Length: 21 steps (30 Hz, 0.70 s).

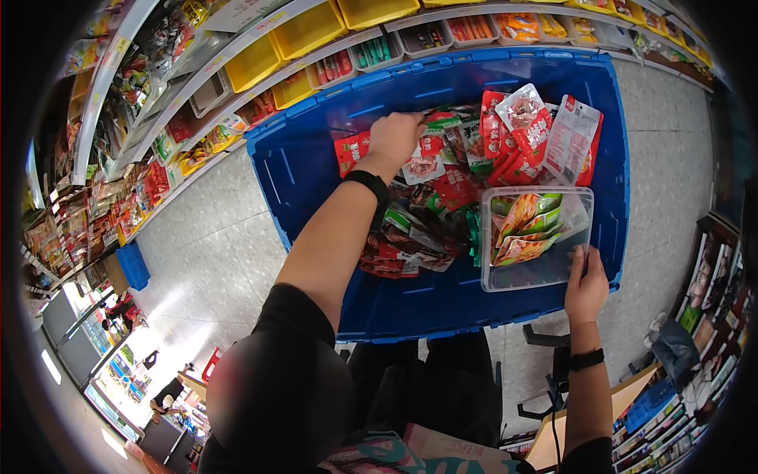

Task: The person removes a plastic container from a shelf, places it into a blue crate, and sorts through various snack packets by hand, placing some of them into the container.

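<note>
A large blue crate (pixel 418 304) holds many small snack packets. My left hand (pixel 396 136) reaches down among the red and green packets (pixel 454 186) at the crate's back left; its fingertips are hidden, so what they touch cannot be made out. With thumb and fingers, my right hand (pixel 586 284) grips the lower right edge of a clear plastic container (pixel 525 276). Several orange and green packets (pixel 525 229) lie inside that container. Behind it, red packets (pixel 505 134) and a clear and red packet (pixel 572 138) are piled at the crate's right side.
Shelves with yellow bins (pixel 308 30) and small tubs of snacks (pixel 375 51) run along the back and left. A small blue basket (pixel 133 266) stands on the floor at left. A dark shelf unit (pixel 707 292) is at right, and a person (pixel 167 395) is far off lower left.
</note>
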Motion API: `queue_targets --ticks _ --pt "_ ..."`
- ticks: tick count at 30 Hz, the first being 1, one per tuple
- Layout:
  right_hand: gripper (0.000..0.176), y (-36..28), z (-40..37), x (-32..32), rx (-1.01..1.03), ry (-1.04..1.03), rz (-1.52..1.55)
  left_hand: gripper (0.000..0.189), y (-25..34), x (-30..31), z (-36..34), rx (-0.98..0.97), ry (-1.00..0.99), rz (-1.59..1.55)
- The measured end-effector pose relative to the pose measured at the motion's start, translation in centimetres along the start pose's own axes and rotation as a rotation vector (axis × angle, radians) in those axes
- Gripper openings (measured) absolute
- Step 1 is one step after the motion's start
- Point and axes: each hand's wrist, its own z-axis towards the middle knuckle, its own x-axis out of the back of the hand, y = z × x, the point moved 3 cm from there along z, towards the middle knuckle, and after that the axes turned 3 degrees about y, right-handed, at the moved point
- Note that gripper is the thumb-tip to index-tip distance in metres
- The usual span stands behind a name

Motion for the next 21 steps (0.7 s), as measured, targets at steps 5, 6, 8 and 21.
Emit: queue_targets --ticks 5,6,8,21 --pt "0.029 0.1 0.0 -0.1 -0.009 0.001 0.028 0.027 -1.7 2.2 -1.6 0.148 0.055 -0.061" --pt "0.029 0.2 0.0 -0.1 -0.010 0.002 0.031 0.028 -1.9 2.5 -2.2 0.182 0.072 -0.088" --pt "0.029 0.3 0.0 -0.1 0.001 0.007 0.032 0.029 -2.2 3.0 -3.4 0.222 0.048 -0.126" --pt "0.024 -0.1 0.0 0.1 -0.009 0.022 0.056 0.037 -7.6 -2.3 -15.6 0.788 0.295 -0.522"
